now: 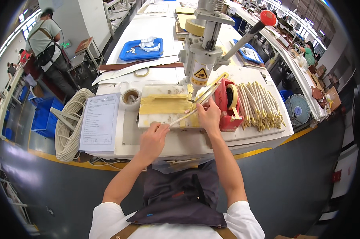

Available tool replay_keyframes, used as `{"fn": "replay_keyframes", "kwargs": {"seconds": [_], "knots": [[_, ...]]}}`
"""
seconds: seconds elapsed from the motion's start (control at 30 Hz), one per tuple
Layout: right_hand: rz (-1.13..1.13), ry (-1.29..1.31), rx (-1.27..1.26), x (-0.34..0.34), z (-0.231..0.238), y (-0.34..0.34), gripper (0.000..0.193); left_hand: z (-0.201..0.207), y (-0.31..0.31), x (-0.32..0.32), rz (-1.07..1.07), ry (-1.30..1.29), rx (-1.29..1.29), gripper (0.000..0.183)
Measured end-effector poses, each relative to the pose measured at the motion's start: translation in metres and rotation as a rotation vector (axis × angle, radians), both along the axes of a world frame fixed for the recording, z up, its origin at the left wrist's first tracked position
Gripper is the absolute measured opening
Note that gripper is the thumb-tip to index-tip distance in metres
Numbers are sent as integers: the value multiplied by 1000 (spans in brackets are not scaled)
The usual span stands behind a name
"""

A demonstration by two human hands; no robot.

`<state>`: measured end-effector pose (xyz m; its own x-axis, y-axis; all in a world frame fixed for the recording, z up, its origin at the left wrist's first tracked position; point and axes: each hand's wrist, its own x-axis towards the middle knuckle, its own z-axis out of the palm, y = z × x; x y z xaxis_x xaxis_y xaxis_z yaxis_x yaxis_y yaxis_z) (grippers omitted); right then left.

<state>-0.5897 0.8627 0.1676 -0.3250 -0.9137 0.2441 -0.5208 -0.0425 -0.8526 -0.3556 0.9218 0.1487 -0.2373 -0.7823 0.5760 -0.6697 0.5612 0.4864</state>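
A thin cream cord runs slantwise between my hands, over the front of a pale board covered with yellow tape. My left hand pinches its near left end. With the fingers closed, my right hand grips the cord's other part, right below the tip of a grey hand press. What lies beneath the right fingertips is hidden. The press has a lever with a red knob. Beside my right hand stands a red tape dispenser with a yellowish tape roll.
Many cut cords with yellow ends lie on the right. A printed sheet, a clear tape roll and a large coil of cord are at left. Farther back sits a blue tray. A person stands far left.
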Motion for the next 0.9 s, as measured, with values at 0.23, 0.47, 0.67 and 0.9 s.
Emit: {"fn": "replay_keyframes", "kwargs": {"seconds": [0.23,0.47,0.67,0.9], "knots": [[-101,159,-13,2,-10,-30,59,-14,-34,-1,-12,-207,-89,18],[-111,445,-50,-4,-35,-41,41,-19,-53,-2,-118,-246,-117,25],[-155,596,-117,2,-41,-47,31,-19,-64,5,-232,-230,-44,31],[-165,604,-68,0,-37,-45,33,-10,-68,1,-293,-256,16,41]]}}
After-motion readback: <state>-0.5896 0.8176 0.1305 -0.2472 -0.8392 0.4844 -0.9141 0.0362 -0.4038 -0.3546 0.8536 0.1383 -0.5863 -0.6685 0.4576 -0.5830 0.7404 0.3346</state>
